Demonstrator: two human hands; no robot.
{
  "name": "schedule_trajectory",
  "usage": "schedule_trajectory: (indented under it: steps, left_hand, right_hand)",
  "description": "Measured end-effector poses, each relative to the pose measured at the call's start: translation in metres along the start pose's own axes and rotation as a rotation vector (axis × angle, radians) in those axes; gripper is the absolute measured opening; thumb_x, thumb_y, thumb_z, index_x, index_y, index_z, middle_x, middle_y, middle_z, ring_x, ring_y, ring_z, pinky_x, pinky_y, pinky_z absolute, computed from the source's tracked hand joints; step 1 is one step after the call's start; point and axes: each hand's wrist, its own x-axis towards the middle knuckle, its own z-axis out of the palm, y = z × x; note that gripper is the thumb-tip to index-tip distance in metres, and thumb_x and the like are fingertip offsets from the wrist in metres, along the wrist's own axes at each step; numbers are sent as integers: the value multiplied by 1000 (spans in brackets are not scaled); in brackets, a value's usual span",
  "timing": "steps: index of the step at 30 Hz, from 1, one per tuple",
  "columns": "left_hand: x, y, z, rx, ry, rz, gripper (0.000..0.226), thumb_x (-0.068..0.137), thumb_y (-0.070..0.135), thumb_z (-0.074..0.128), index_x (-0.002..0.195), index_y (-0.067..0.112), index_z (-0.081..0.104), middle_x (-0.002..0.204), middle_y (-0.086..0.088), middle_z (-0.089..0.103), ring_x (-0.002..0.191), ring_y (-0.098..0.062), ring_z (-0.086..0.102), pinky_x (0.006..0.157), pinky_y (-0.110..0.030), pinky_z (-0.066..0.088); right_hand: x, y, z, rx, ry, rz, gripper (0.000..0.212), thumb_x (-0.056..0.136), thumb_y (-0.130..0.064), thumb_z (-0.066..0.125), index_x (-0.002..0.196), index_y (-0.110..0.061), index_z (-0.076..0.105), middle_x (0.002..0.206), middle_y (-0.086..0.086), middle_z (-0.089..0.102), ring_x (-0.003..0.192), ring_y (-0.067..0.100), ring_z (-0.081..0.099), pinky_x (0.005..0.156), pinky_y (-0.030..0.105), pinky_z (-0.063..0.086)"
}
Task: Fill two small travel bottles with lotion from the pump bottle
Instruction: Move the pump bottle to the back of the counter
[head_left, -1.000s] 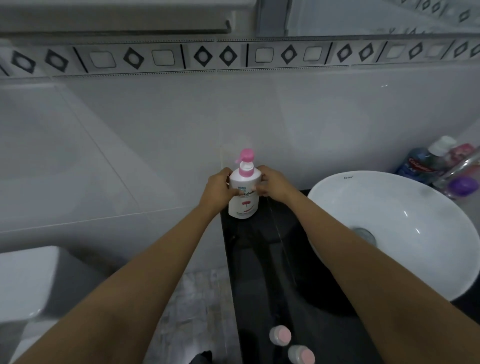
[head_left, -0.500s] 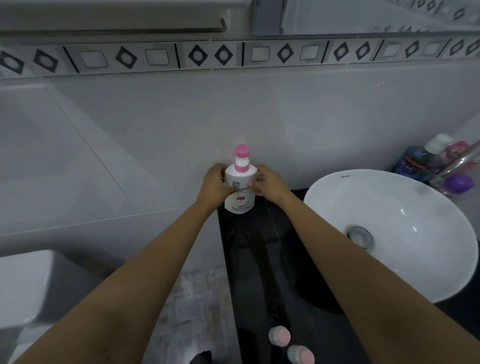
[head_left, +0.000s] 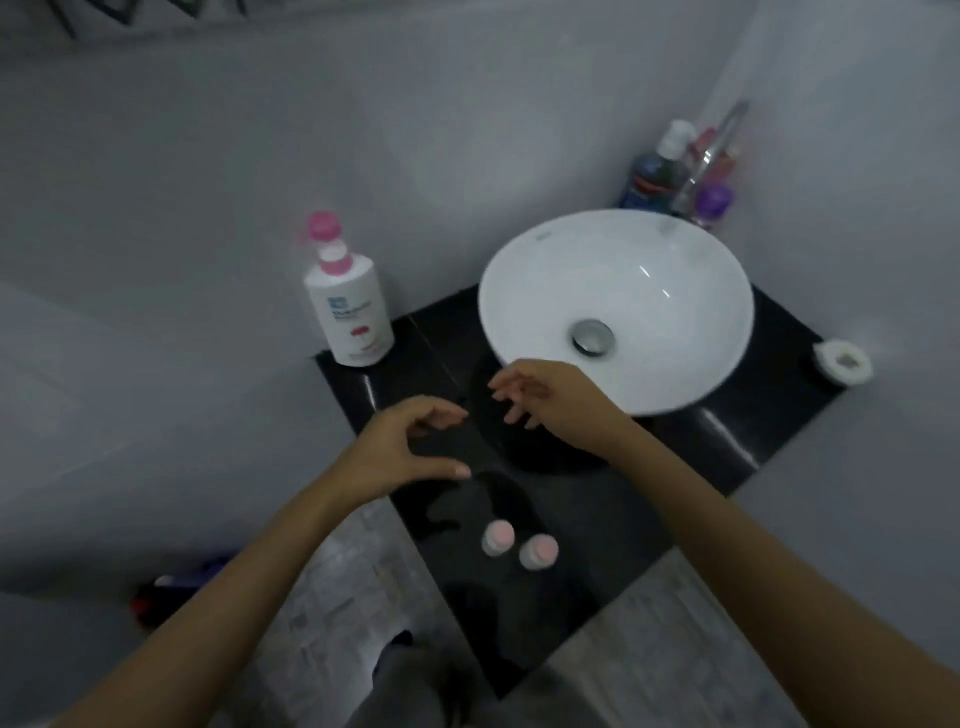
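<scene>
A white pump bottle (head_left: 349, 306) with a pink pump head stands upright at the back left corner of the black counter (head_left: 571, 519), against the wall. Two small travel bottles with pink caps stand side by side near the counter's front edge, the left travel bottle (head_left: 498, 538) and the right travel bottle (head_left: 538, 552) almost touching. My left hand (head_left: 402, 449) hovers above the counter, fingers curled apart, holding nothing. My right hand (head_left: 545, 402) hangs beside it, in front of the basin, fingers spread and empty. Both hands are between the pump bottle and the travel bottles.
A white round basin (head_left: 618, 306) with a metal drain fills the counter's right half. Behind it stand a tap (head_left: 711, 156) and several toiletry bottles (head_left: 654, 171). A small white holder (head_left: 841, 361) sits at the counter's right corner. Tiled floor lies below.
Both hands have let go of the pump bottle and drawn back toward me over the counter. The view has tilted down, showing more counter and the travel bottles.
</scene>
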Motion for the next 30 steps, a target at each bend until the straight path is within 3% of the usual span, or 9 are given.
schedule_trajectory:
  steps: [3,6,9,11,15,21,27,30]
  left_hand:
    - [-11,-16,36,41,-174,-5,72,54,22,92,119,23,61,116,7,63,107,-2,58,90,-6,43]
    - [-17,-35,60,89,-275,-43,78,52,16,93,121,22,59,118,7,59,108,-4,56,87,-5,43]
    - [-16,-48,74,150,-305,-51,75,52,10,92,120,19,61,115,7,58,105,-7,57,86,-10,45]
    - [-15,-52,83,191,-296,-23,64,55,7,90,113,18,64,109,4,60,100,-8,59,84,-15,49]
    - [-16,-57,94,185,-212,23,39,65,4,83,99,17,69,99,2,64,90,-7,61,78,-17,49]
    - [-21,-53,87,166,-125,30,35,70,14,81,96,30,64,96,13,63,89,1,62,78,-10,49]
    - [-10,-46,28,190,202,-44,34,68,12,80,98,19,66,95,3,64,83,-10,63,74,-22,51]
    - [3,-45,-11,202,382,-138,34,68,10,78,99,17,66,94,-3,66,81,-17,64,75,-33,54]
  right_hand:
    - [-55,37,-1,-119,1,77,38,78,9,53,107,-13,64,103,9,68,78,24,69,67,17,51]
    - [-88,68,14,-218,-99,181,50,72,1,72,117,-14,59,112,8,66,75,17,64,73,24,52]
    - [-100,89,41,-265,-153,237,65,65,-14,84,123,-16,54,116,4,63,81,12,58,76,24,49]
    - [-102,97,58,-267,-122,237,61,63,-19,85,117,-18,57,114,2,64,85,10,56,78,24,47]
    - [-102,101,77,-210,-8,246,39,70,-21,79,105,-17,63,109,3,67,99,18,62,85,36,51]
    - [-95,91,77,-153,58,225,22,75,-20,73,93,-11,65,96,4,68,89,18,63,81,41,52]
    - [-43,44,64,-83,48,71,23,72,-13,75,93,-16,66,87,-3,69,77,5,62,71,23,50]
    - [5,17,63,-145,33,3,25,68,-9,73,90,-16,62,79,-4,65,70,6,57,69,23,46]
